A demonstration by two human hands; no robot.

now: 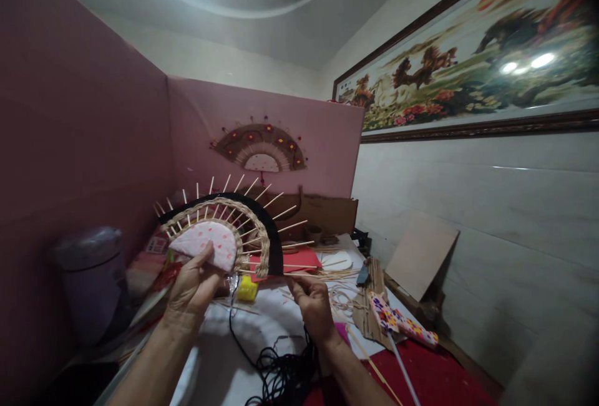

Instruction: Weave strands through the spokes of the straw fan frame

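A half-round woven fan [262,231] is held up in front of me, tilted, with thin wooden sticks fanning out past its black outer band. Its base is a white half-disc [219,242] with pink spots, edged by braided tan cord. My left hand [199,284] grips that base, thumb on its front face. At the right end of the black band, my right hand [312,303] pinches around the lowest stick; whether cord is also between the fingers cannot be made out. Black cord [285,372] hangs below and lies in a tangled heap on the white tabletop.
A finished fan [262,147] hangs on the pink panel behind. Loose sticks, red paper [306,259], a yellow block [247,289] and cardboard [369,319] clutter the table. A flowered object [402,319] lies at right; a lidded bin [91,287] stands at left.
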